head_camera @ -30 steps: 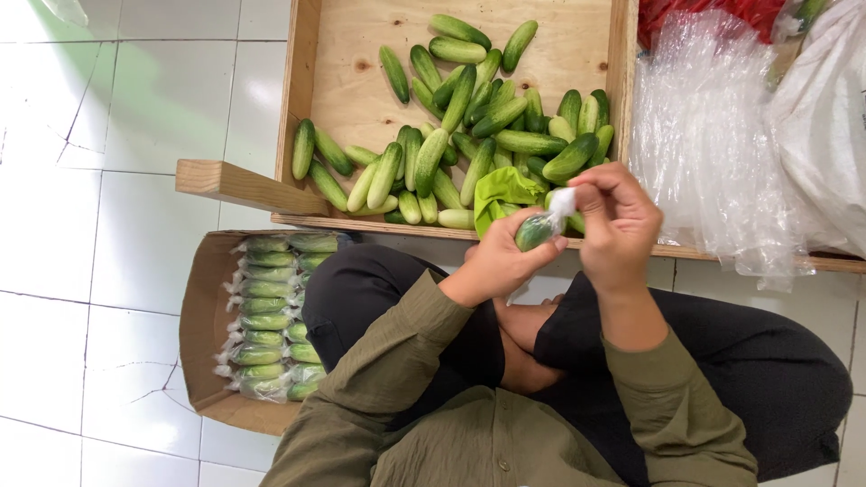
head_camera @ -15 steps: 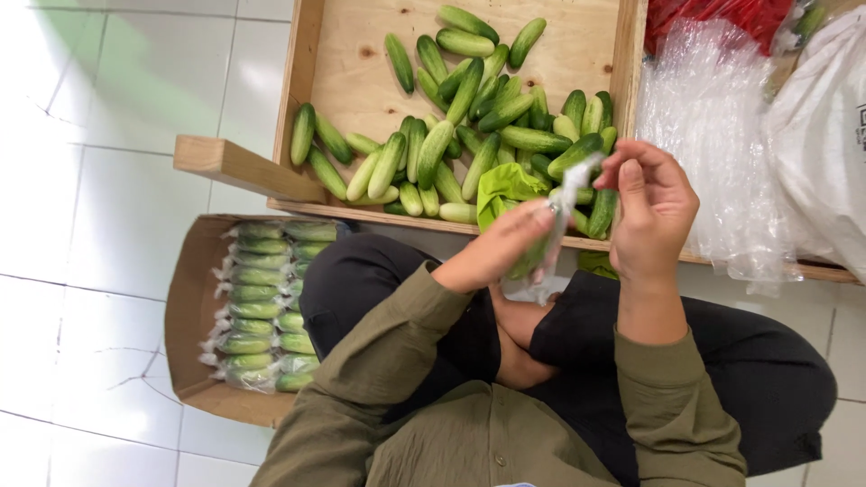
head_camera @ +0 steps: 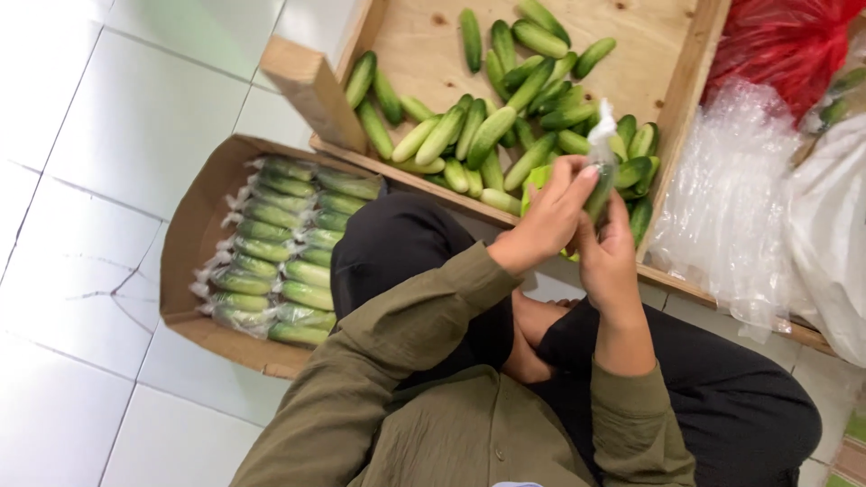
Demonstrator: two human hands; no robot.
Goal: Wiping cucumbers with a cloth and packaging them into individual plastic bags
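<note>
Both hands raised over the near edge of the wooden crate (head_camera: 690, 99), close together and touching. Left hand (head_camera: 546, 221) and right hand (head_camera: 609, 257) both closed around one cucumber in a clear plastic bag (head_camera: 599, 176), held upright between them; twisted bag top poking up above the fingertips, green of the cucumber visible through the film. Left fingers (head_camera: 577, 180) laid against the bag's side, right hand wrapped lower around it; exact contact of the right fingertips not discernible. Bagged cucumber positioned above the crate's front right corner, over the loose cucumbers (head_camera: 469, 135) piled inside. Cardboard box (head_camera: 194, 225) on the tiled floor to the left, beside the knee, filled with rows of wrapped cucumbers (head_camera: 280, 252). Heap of clear plastic bags (head_camera: 731, 198) just right of the crate, red bag (head_camera: 785, 45) behind it.
</note>
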